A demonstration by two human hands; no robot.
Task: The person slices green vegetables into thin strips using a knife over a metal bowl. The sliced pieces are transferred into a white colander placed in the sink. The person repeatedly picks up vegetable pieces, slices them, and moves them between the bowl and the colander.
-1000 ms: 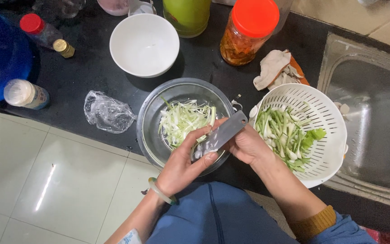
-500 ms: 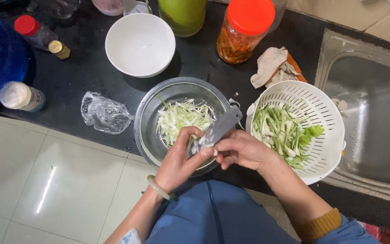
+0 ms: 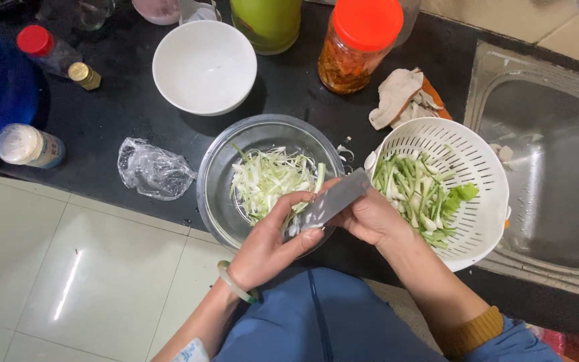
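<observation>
Knife sits between both hands, its flat grey blade angled over the near rim of the glass bowl. My right hand is closed on the handle end; my left hand is curled under the blade tip, thumb pressed against the steel, and seems to pinch a green stalk there, though the stalk itself is mostly hidden. The hands are close together, nearly touching across the blade.

Shredded greens lie in the bowl just beyond the left fingers. To the right of the right hand, touching the bowl's rim or nearly so, stands a white colander holding uncut green stalks. Farther out from the hands: a white bowl, a red-lidded jar, a crumpled plastic bag left of the bowl, and a steel sink past the colander, all on the dark table.

Risk noted: the left thumb lies directly on the blade, so a slip on wet stalks could cut it. Both vessels sit near the table's front edge; a downward push could tip either one off.
</observation>
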